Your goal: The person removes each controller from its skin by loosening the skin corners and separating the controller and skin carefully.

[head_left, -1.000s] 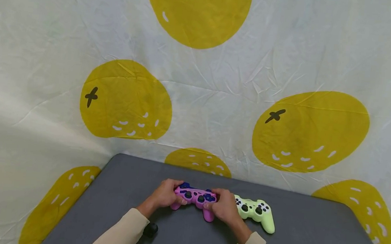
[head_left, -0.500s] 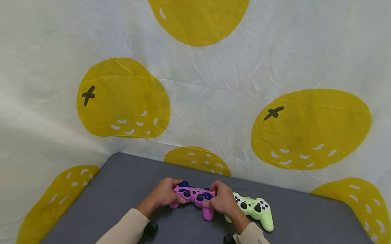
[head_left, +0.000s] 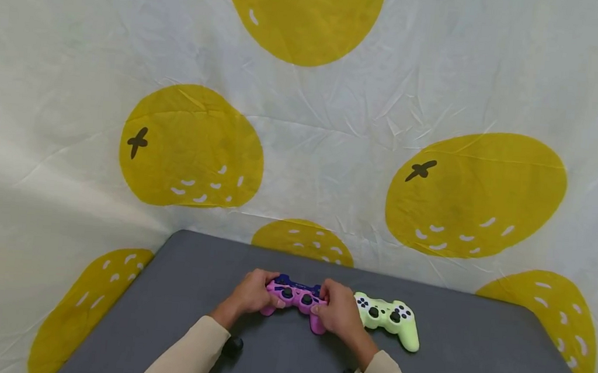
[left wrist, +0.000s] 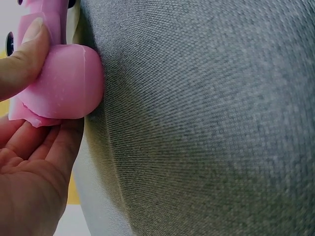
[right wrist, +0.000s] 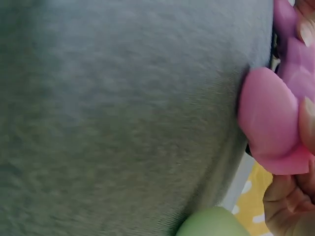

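Observation:
A dark blue game controller (head_left: 299, 286) sits in a pink silicone cover (head_left: 317, 324), both hands holding it near the far side of the table. The blue upper face shows above the pink lower part. My left hand (head_left: 251, 291) grips its left end, thumb on the front and fingers curled behind the cover's loose edge (left wrist: 37, 119). At the opposite end, my right hand (head_left: 339, 310) pinches the cover between thumb and fingers. In the right wrist view, the pink right handle (right wrist: 268, 118) hangs close over the cloth. The controller's back is mostly hidden.
A pale green controller (head_left: 405, 329) lies on the table just right of my right hand. The grey cloth-covered tabletop (head_left: 454, 362) ends at a white curtain (head_left: 321, 171) printed with yellow fruit. Dark round wrist devices (head_left: 232, 346) hang under the sleeves.
The pink strip across the controller's upper front has gone down, and more dark blue with lettering now shows. Both hands keep hold; the green controller stays put.

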`<state>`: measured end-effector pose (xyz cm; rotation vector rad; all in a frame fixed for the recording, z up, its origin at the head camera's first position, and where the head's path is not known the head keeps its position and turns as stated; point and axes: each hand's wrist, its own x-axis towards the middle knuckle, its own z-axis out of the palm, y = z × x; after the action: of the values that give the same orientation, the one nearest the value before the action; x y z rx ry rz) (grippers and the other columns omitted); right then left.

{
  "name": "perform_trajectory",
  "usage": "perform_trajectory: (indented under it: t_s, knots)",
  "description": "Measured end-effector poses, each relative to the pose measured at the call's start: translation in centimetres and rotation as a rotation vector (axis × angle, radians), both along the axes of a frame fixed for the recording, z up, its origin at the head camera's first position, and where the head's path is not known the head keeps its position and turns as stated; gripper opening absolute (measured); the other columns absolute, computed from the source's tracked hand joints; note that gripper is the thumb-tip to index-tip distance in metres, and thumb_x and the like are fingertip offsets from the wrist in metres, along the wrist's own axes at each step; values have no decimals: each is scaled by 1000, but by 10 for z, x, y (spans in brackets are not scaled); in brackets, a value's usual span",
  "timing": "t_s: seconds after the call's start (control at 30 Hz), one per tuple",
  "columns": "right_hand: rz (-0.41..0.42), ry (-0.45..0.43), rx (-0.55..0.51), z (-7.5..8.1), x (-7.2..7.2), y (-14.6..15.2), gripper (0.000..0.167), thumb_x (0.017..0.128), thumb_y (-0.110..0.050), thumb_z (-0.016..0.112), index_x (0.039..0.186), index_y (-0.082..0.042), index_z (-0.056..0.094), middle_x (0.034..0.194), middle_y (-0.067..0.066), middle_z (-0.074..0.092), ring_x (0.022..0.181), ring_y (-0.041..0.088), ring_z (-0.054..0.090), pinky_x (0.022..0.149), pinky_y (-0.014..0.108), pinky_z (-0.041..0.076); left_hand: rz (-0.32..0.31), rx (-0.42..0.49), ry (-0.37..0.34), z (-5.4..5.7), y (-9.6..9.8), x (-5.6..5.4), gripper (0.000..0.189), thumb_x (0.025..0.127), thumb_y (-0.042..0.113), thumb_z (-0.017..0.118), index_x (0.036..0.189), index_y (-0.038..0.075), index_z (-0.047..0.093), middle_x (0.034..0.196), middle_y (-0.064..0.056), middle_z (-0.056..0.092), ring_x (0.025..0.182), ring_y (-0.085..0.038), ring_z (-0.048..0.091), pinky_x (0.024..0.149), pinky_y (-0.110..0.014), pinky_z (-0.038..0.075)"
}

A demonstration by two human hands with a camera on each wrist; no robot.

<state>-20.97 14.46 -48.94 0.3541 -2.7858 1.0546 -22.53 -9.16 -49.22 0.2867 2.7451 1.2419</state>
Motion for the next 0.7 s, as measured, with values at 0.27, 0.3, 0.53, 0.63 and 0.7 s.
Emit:
perform_trajectory:
  t_s: [0.27,0.3,0.53,0.63,0.7]
  knots:
    - [24,131,114,-4,8,-3,30,78,-8,82,77,-15,53,71,-3,55,65,14,47,60,29,39,6,-22,9,3,1,-1,73,78,22,92,140,-2,62,132,-20,71,119,-34,67,110,-54,50]
    - [28,150,137,-4,9,-3,30,79,-9,83,78,-15,54,73,-3,55,67,14,47,61,29,40,10,-25,5,3,1,-1,73,78,22,92,141,-2,62,132,-20,71,120,-34,67,110,-54,49]
    - [104,198,170,7,7,-3,16,78,-7,78,89,-9,68,93,3,62,90,21,53,81,39,49,23,-40,-17,5,1,-4,73,78,24,93,140,1,64,131,-17,72,110,-28,67,108,-51,51]
    - [159,48,52,16,-1,-4,18,81,-2,73,98,-6,73,95,5,68,89,20,58,81,39,52,25,-36,-37,4,1,-4,73,79,26,92,141,3,64,133,-17,71,111,-27,67,109,-51,51]
    - [161,-69,-14,22,-5,-6,14,87,-3,71,100,-6,75,91,5,70,84,18,59,77,37,53,24,-33,-48,3,2,-4,72,80,26,92,142,3,63,134,-16,71,111,-27,66,109,-51,51]
